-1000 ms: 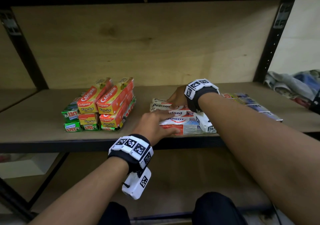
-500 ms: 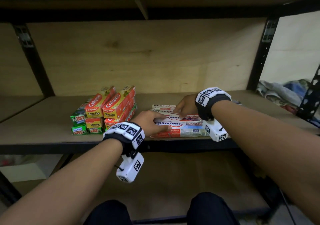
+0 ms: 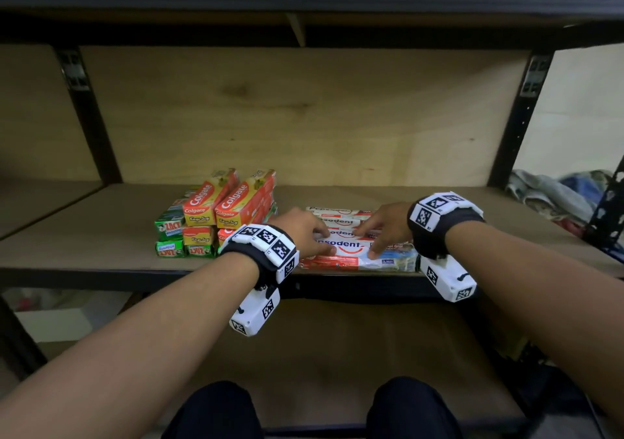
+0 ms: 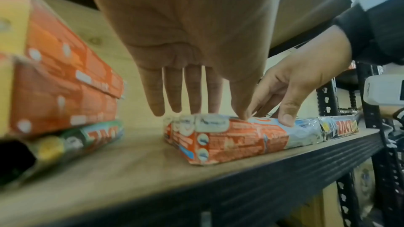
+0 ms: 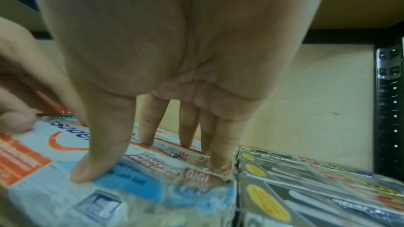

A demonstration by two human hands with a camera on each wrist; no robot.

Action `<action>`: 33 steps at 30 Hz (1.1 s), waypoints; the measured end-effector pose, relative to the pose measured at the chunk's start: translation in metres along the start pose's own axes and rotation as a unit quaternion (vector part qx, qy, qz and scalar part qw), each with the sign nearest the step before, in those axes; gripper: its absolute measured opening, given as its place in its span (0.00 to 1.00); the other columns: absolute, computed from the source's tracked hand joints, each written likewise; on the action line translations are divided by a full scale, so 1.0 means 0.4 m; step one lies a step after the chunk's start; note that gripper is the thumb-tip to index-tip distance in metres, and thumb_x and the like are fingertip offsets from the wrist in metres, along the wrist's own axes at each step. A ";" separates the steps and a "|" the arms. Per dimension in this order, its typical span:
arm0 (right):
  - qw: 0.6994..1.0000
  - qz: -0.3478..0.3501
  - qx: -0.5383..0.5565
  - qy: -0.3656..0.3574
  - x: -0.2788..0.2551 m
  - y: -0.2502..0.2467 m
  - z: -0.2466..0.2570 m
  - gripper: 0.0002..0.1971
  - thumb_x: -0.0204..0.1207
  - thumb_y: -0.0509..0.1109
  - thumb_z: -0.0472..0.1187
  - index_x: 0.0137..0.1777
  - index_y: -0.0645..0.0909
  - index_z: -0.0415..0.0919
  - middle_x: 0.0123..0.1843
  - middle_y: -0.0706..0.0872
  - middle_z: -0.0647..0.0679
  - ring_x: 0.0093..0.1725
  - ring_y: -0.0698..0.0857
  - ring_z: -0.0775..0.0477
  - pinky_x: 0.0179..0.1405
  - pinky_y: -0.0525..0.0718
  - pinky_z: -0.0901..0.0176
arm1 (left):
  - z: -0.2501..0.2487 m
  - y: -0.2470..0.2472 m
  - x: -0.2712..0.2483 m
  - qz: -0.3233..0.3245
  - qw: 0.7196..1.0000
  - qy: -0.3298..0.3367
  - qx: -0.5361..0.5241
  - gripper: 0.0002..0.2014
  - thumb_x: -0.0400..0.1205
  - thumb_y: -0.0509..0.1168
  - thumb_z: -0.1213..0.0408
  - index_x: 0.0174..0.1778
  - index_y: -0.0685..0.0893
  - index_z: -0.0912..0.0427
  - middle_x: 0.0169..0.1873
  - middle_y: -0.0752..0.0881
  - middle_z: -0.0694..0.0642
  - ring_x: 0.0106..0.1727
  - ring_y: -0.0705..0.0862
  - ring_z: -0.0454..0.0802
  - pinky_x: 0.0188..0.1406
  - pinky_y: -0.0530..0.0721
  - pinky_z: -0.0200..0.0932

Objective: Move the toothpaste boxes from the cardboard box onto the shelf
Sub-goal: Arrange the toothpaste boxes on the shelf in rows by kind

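A plastic-wrapped pack of white and red Pepsodent toothpaste boxes (image 3: 351, 252) lies flat near the front edge of the wooden shelf (image 3: 84, 229). My left hand (image 3: 304, 232) touches the top of its left end with straight fingers (image 4: 174, 96). My right hand (image 3: 385, 229) presses on its right half, thumb (image 5: 91, 161) and fingertips flat on the wrap. Neither hand curls round the pack (image 5: 54, 170). The cardboard box is out of view.
A stack of orange Colgate boxes (image 3: 229, 209) on green Zact boxes (image 3: 170, 236) stands just left of the pack. Dark flat boxes (image 5: 306, 179) butt against its right end. Black uprights (image 3: 516, 124) frame the bay, and cloth (image 3: 547, 192) lies far right.
My right hand has come from the pack's back edge to its front right part. My left hand stays on the left end. The head view has tilted upward.
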State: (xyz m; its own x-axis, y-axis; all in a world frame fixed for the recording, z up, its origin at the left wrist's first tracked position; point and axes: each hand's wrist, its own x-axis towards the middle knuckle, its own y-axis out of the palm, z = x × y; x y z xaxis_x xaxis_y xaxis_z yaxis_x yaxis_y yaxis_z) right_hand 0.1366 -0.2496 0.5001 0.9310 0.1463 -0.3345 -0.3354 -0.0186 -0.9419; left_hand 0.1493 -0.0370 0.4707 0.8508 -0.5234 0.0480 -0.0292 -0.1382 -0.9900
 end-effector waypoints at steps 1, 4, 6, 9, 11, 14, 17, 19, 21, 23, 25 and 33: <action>1.000 -0.009 0.001 0.003 -0.006 0.000 0.003 0.32 0.71 0.78 0.56 0.76 0.75 0.63 0.82 0.68 0.59 0.80 0.67 0.47 0.79 0.60 0.48 | 0.006 -0.016 -0.009 -0.002 1.000 0.000 0.011 0.21 0.78 0.67 0.38 0.61 0.88 0.44 0.64 0.86 0.46 0.60 0.84 0.49 0.62 0.84 0.50; 0.999 -0.031 -0.013 0.005 -0.025 -0.006 0.026 0.28 0.73 0.77 0.52 0.74 0.78 0.57 0.79 0.73 0.56 0.76 0.72 0.49 0.73 0.66 0.55 | 0.044 -0.068 -0.048 -0.035 0.999 0.000 0.011 0.17 0.80 0.64 0.40 0.54 0.90 0.46 0.53 0.90 0.45 0.50 0.86 0.46 0.55 0.87 0.50; 0.999 -0.042 -0.014 0.002 -0.035 -0.017 0.054 0.24 0.75 0.77 0.48 0.72 0.81 0.53 0.75 0.78 0.54 0.71 0.77 0.51 0.65 0.69 0.62 | 0.075 -0.105 -0.079 -0.069 0.998 -0.001 0.005 0.15 0.82 0.64 0.43 0.54 0.90 0.47 0.52 0.90 0.45 0.49 0.86 0.44 0.55 0.86 0.48; 0.998 -0.061 -0.017 -0.018 -0.035 -0.041 0.109 0.20 0.77 0.75 0.47 0.69 0.83 0.51 0.67 0.82 0.54 0.56 0.80 0.55 0.50 0.75 0.67 | 0.129 -0.157 -0.126 -0.117 0.993 -0.011 -0.013 0.13 0.83 0.64 0.48 0.56 0.89 0.47 0.54 0.88 0.44 0.44 0.82 0.38 0.49 0.80 0.35; 0.997 -0.072 -0.014 -0.025 -0.032 -0.059 0.160 0.19 0.79 0.73 0.47 0.69 0.83 0.50 0.64 0.82 0.54 0.51 0.79 0.55 0.45 0.77 0.68 | 0.173 -0.181 -0.149 -0.131 0.991 -0.031 -0.027 0.13 0.83 0.64 0.48 0.58 0.88 0.45 0.56 0.87 0.44 0.44 0.81 0.39 0.47 0.76 0.33; 0.995 -0.092 -0.018 -0.031 -0.017 -0.089 0.239 0.18 0.80 0.70 0.47 0.70 0.82 0.48 0.67 0.83 0.50 0.59 0.83 0.47 0.53 0.80 0.60 | 0.242 -0.208 -0.174 -0.133 0.988 -0.071 -0.032 0.14 0.83 0.64 0.47 0.60 0.87 0.44 0.61 0.85 0.45 0.50 0.82 0.43 0.47 0.76 0.37; 0.991 -0.123 0.014 -0.044 -0.005 -0.116 0.317 0.18 0.81 0.67 0.46 0.71 0.81 0.46 0.69 0.83 0.46 0.55 0.84 0.46 0.57 0.84 0.56 | 0.306 -0.223 -0.193 -0.138 0.983 -0.117 -0.037 0.12 0.82 0.66 0.48 0.58 0.87 0.44 0.61 0.85 0.45 0.53 0.82 0.45 0.50 0.76 0.38; 0.988 -0.145 0.020 -0.058 0.013 -0.130 0.365 0.20 0.83 0.64 0.45 0.74 0.78 0.46 0.74 0.79 0.46 0.63 0.83 0.44 0.62 0.83 0.55 | 0.349 -0.220 -0.193 -0.142 0.979 -0.135 -0.055 0.09 0.81 0.67 0.49 0.54 0.89 0.42 0.60 0.86 0.44 0.56 0.82 0.46 0.54 0.78 0.39; 0.983 -0.168 0.026 -0.067 0.048 -0.134 0.411 0.22 0.85 0.61 0.49 0.79 0.72 0.50 0.79 0.73 0.48 0.71 0.78 0.44 0.65 0.77 0.57 | 0.388 -0.208 -0.187 -0.135 0.975 -0.155 -0.079 0.08 0.81 0.68 0.49 0.53 0.90 0.41 0.58 0.87 0.42 0.55 0.82 0.44 0.53 0.78 0.38; 0.979 -0.183 0.058 -0.074 0.078 -0.131 0.446 0.24 0.85 0.59 0.55 0.80 0.69 0.53 0.79 0.74 0.47 0.71 0.78 0.42 0.63 0.78 0.56 | 0.411 -0.196 -0.175 -0.125 0.972 -0.169 -0.106 0.11 0.79 0.68 0.44 0.54 0.89 0.38 0.55 0.87 0.41 0.54 0.82 0.44 0.50 0.76 0.37; 0.975 -0.180 0.104 -0.078 0.114 -0.124 0.473 0.25 0.85 0.57 0.58 0.80 0.67 0.56 0.78 0.74 0.45 0.70 0.79 0.40 0.62 0.81 0.52 | 0.427 -0.187 -0.159 -0.121 0.968 -0.186 -0.120 0.15 0.77 0.68 0.39 0.56 0.87 0.37 0.52 0.85 0.41 0.54 0.83 0.46 0.49 0.78 0.38; 0.973 -0.144 0.155 -0.093 0.188 -0.101 0.502 0.22 0.88 0.49 0.48 0.81 0.66 0.57 0.81 0.69 0.52 0.70 0.77 0.46 0.52 0.78 0.64 | 0.442 -0.199 -0.095 -0.074 0.965 -0.214 -0.133 0.23 0.64 0.76 0.33 0.46 0.86 0.45 0.45 0.83 0.40 0.46 0.83 0.43 0.36 0.83 0.41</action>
State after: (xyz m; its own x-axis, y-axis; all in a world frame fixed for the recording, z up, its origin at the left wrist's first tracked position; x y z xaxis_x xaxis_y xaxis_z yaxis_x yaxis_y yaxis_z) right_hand 0.1913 -0.0393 0.5192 0.9606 0.2773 -0.0190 -0.1180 0.3448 -0.9312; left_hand 0.2121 0.1425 0.5242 0.9930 -0.0939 0.0711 0.0246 -0.4251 -0.9048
